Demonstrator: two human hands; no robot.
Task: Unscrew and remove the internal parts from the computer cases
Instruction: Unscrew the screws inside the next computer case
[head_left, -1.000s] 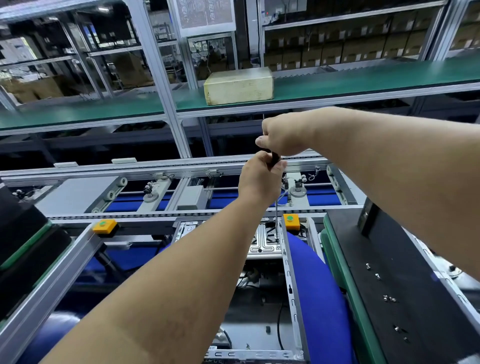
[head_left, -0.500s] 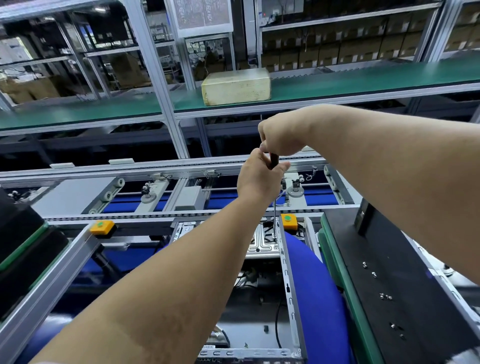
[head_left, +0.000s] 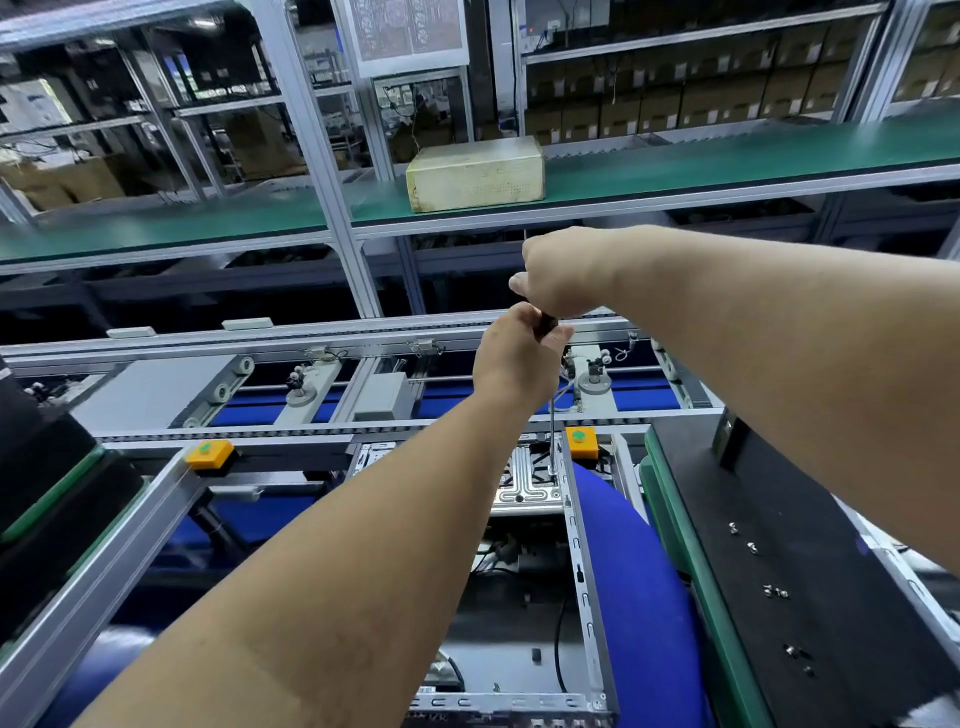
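Observation:
An open grey computer case (head_left: 584, 597) lies below me on the blue belt, its inside partly hidden by my left forearm. A long screwdriver (head_left: 552, 421) stands upright over the case's far right corner, its tip down at a ribbed metal plate (head_left: 524, 486). My right hand (head_left: 563, 275) grips the top of the black handle. My left hand (head_left: 511, 358) holds the handle just beneath it. Black cables lie on the case floor.
A black panel (head_left: 810, 571) on a green-edged pallet at the right carries several loose screws (head_left: 774, 591). Orange stop blocks (head_left: 208, 454) sit on the aluminium conveyor rails. A yellowed box (head_left: 475, 174) rests on the green shelf behind. Another black case sits at the far left.
Both hands have stayed on the screwdriver handle; the fingers of my left hand have shifted slightly round it. The view has drifted a little.

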